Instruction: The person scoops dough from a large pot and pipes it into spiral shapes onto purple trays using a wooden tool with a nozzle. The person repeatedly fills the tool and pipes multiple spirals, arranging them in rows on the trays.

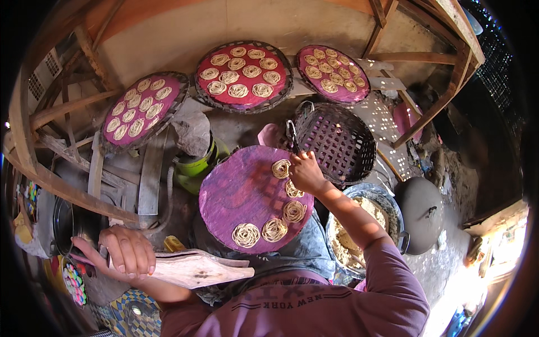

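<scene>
Left hand [128, 254] grips a pale wooden tool [191, 269], likely steadying it; I can't tell if right hand [306, 173], at round purple tray's [238, 194] edge, holds anything.

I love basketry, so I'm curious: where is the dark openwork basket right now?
In the head view, the dark openwork basket sits right of centre, just beyond the right hand and to the upper right of the round purple tray.

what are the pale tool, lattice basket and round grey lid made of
Pale tool: apparently unpainted wood, from its streaky grain. Lattice basket: woven dark strips, plastic or plant fibre unclear. Grey lid: probably metal, dull, given its smooth, even surface.
</scene>
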Demonstrator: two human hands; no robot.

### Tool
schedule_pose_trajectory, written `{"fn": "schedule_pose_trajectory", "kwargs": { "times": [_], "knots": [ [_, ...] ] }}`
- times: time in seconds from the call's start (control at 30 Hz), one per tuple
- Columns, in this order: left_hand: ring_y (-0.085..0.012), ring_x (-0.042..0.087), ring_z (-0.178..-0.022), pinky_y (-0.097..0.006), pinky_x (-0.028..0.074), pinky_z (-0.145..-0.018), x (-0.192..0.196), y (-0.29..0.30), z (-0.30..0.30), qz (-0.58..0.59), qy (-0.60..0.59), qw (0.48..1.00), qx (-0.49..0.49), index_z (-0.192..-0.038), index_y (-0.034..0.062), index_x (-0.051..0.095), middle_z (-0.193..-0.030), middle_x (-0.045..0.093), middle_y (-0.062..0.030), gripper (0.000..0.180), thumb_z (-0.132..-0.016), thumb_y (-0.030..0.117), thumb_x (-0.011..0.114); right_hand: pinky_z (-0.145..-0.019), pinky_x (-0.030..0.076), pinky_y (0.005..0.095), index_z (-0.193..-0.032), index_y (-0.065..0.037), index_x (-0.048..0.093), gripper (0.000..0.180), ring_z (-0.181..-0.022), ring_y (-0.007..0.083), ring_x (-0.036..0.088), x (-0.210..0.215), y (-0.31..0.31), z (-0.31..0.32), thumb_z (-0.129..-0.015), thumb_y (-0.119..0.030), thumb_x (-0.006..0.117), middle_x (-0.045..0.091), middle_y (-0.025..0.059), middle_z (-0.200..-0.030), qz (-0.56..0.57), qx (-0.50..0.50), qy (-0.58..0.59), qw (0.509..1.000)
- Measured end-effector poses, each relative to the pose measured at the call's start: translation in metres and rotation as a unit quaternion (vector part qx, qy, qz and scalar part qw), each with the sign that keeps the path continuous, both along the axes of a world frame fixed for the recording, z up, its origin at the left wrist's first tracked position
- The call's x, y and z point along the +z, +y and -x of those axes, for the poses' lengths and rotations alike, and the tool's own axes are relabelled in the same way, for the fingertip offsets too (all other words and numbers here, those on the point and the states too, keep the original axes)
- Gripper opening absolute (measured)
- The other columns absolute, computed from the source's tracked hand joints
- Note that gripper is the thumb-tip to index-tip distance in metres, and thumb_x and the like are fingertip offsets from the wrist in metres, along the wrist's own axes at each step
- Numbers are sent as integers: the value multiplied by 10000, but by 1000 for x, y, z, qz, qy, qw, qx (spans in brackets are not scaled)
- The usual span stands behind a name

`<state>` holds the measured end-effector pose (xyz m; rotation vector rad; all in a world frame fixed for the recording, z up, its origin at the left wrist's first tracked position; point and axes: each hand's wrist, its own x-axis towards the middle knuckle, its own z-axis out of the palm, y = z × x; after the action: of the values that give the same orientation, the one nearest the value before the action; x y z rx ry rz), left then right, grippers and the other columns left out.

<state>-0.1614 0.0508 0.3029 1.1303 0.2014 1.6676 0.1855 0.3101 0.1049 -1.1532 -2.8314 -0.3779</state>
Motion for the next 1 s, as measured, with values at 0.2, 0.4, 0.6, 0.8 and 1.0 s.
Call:
{"fn": "schedule_pose_trajectory", "kwargs": {
  "times": [0.2, 0.4, 0.6, 0.8, 1.0],
  "knots": [
    [-217, 485, -312, -365, 454, -373, -8, -9, 11, 1, -12, 1000, 23, -528, 91, 427, -464, 527, -97, 790, -920, 733, 186, -894, 355, 431, -816, -101, 708, 216, -1053, 267, 496, -4, 6, 3, -829, -261, 563, 577, 81, -1059, 45, -58, 10, 997],
    [-213, 473, -308, -362, 457, -379, -9, -11, 13, -2, -8, 1000, 22, -532, 91, 430, -467, 531, -95, 785, -922, 730, 197, -860, 374, 441, -868, -54, 679, 212, -1013, 280, 515, -5, 20, -10, -822, -249, 610, 584, 83, -1004, 52, -81, 122, 988],
    [-210, 459, -300, -361, 449, -370, -13, -9, 10, 3, -22, 999, 36, -523, 94, 422, -449, 516, -90, 782, -923, 729, 202, -855, 373, 446, -840, -85, 678, 162, -998, 273, 512, -17, 24, -7, -812, -238, 637, 576, 68, -996, 51, -79, 145, 985],
    [-207, 451, -296, -363, 443, -362, -10, -3, 3, 4, -26, 999, 23, -516, 93, 410, -442, 503, -90, 785, -922, 730, 198, -852, 374, 438, -869, -137, 683, 113, -996, 258, 504, -17, 30, -3, -799, -226, 675, 553, 45, -990, 37, -36, 128, 990],
    [-205, 442, -288, -355, 428, -352, -9, 13, -11, 8, -48, 999, -13, -514, 89, 401, -433, 493, -84, 784, -925, 727, 199, -857, 385, 431, -876, -151, 689, 93, -995, 257, 516, -8, 29, 4, -828, -218, 646, 557, 42, -981, 62, -62, 116, 989]
  ]
}}
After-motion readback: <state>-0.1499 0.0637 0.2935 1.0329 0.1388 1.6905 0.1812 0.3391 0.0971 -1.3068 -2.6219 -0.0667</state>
